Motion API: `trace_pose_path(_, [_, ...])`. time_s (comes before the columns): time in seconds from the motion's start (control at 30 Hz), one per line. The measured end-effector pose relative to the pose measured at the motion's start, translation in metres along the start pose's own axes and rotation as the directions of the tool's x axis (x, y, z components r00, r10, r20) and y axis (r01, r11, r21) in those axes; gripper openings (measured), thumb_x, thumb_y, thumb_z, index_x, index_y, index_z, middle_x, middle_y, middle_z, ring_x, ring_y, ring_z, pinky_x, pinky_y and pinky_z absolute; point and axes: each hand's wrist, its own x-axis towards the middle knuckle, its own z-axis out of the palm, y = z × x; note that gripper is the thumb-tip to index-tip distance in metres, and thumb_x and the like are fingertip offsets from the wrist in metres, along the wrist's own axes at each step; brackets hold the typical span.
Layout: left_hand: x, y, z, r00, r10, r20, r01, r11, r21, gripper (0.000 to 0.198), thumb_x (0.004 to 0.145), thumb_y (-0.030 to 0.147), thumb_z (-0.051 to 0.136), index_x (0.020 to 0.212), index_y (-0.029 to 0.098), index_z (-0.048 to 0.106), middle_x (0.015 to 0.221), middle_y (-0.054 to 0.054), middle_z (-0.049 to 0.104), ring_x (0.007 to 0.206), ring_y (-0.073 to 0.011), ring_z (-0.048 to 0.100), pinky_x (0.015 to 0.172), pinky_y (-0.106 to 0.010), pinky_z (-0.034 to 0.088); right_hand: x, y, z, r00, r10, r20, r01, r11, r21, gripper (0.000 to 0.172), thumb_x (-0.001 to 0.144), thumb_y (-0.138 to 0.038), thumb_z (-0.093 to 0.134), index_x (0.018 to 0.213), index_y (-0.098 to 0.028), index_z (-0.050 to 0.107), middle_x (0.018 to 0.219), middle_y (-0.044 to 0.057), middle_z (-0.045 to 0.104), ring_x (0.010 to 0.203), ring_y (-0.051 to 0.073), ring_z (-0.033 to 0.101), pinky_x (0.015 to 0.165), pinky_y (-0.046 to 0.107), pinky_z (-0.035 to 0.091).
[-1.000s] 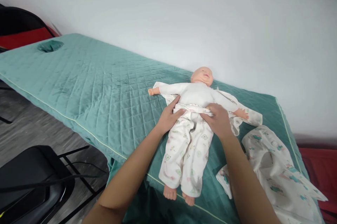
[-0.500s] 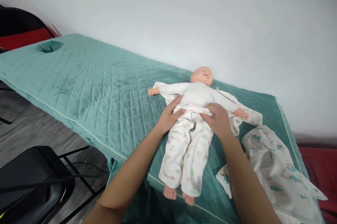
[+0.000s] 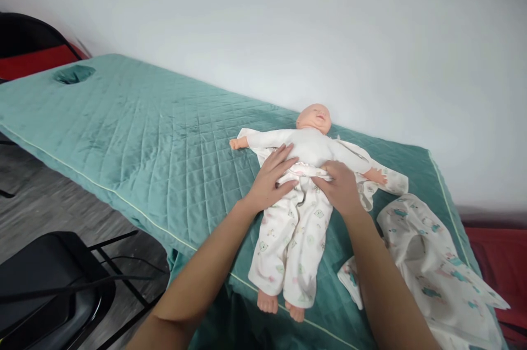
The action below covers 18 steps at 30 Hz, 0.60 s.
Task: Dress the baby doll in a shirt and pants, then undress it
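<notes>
A baby doll (image 3: 315, 144) lies on its back, head toward the wall, arms spread wide and bare feet toward me. It wears patterned white pants (image 3: 274, 246), and a white garment lies open beneath its torso and arms. Over the waistband at the doll's side rests my left hand (image 3: 274, 177), its fingers spread across the belly and waist. At the other side of the waist, my right hand (image 3: 340, 185) grips the pants' waistband, thumb in front; part of its grip is hidden.
The doll lies on a green quilted massage bed (image 3: 173, 136) against a white wall (image 3: 255, 37). A printed white baby garment (image 3: 428, 262) is spread at the right. Black chairs (image 3: 49, 284) stand at the left, and something red (image 3: 489, 262) is beyond the bed's right edge.
My left hand has loosened from the waistband and its fingers have spread out flat over the doll's waist. My right hand stays on the waistband. The view has shifted slightly.
</notes>
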Motion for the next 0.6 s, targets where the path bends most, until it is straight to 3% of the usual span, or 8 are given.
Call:
trace_pose_path(0.13, [0.022,0.01,-0.006,0.975,0.151,0.161,-0.178,0.97,0.168,0.067,0.091,0.052,0.06,0.151,0.027,0.042,0.16,-0.008,0.039,0.155,-0.0273,0.022,0.129,-0.054,0.01,-0.002,0.002,0.001,0.999,-0.032,-0.003,0.032,0.999,-0.028,0.024,0.089,-0.029,0.063,0.072,-0.023,0.046,0.07,-0.001,0.055,0.071,0.02,0.053,0.071,0.033,0.036])
trace_pose_path(0.27, [0.04,0.016,-0.006,0.927,0.24,0.287,-0.31,0.923,0.227,0.065,0.093,0.054,0.055,0.15,0.024,0.043,0.159,-0.006,0.042,0.153,-0.0257,0.028,0.13,-0.051,0.014,-0.004,0.004,0.002,0.991,-0.122,-0.057,0.116,0.988,-0.099,0.021,0.09,-0.025,0.062,0.076,-0.023,0.048,0.072,0.0,0.056,0.075,0.021,0.054,0.073,0.034,0.037])
trace_pose_path(0.43, [0.044,0.014,-0.004,0.923,0.228,0.309,-0.312,0.914,0.26,0.06,0.092,0.053,0.058,0.145,0.025,0.049,0.157,-0.006,0.045,0.15,-0.0246,0.036,0.129,-0.049,0.02,-0.01,0.0,-0.001,0.941,-0.312,-0.133,0.278,0.934,-0.226,0.022,0.092,-0.023,0.061,0.075,-0.024,0.046,0.069,0.0,0.055,0.073,0.021,0.05,0.072,0.035,0.036])
trace_pose_path(0.6, [0.044,0.013,-0.008,0.913,0.212,0.347,-0.316,0.907,0.277,0.062,0.09,0.043,0.062,0.147,0.023,0.046,0.159,-0.005,0.042,0.151,-0.0227,0.034,0.129,-0.047,0.018,-0.028,-0.012,-0.009,0.939,-0.311,-0.146,0.286,0.943,-0.173,0.023,0.092,-0.021,0.062,0.076,-0.024,0.046,0.067,-0.001,0.053,0.07,0.02,0.05,0.07,0.034,0.038])
